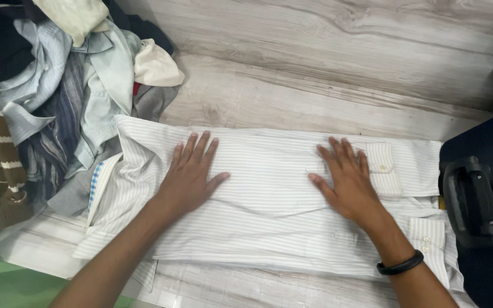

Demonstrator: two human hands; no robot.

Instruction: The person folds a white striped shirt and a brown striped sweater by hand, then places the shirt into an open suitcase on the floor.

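Striped shirt (269, 211) lies folded under both palms — left hand (189, 177), right hand (346, 179); fingers spread flat, gripping nothing.

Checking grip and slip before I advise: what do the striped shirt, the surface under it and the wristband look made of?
Striped shirt: thin woven cloth, likely cotton, matte, creased. Surface: pale wood-grain boards, probably laminate, smooth. Wristband: black, faintly glossy, maybe rubber or leather.
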